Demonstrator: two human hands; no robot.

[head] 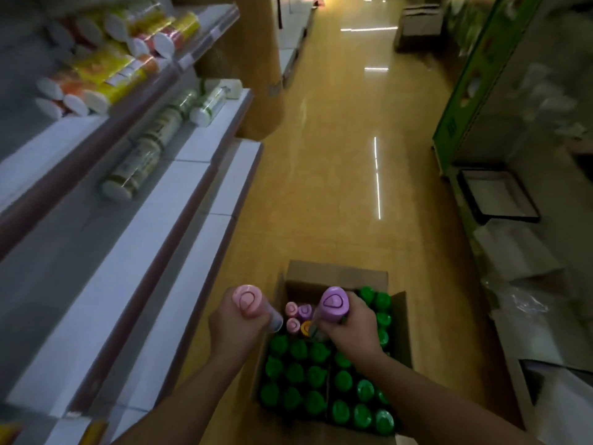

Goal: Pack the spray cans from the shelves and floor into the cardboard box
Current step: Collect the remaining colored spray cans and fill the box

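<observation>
Above the open brown cardboard box on the yellow floor, the left hand is clenched around a pink-capped spray can. The right hand is clenched around a purple-capped spray can. Green-capped cans fill most of the box, standing upright. White shelves at left carry yellow-labelled cans lying flat.
</observation>
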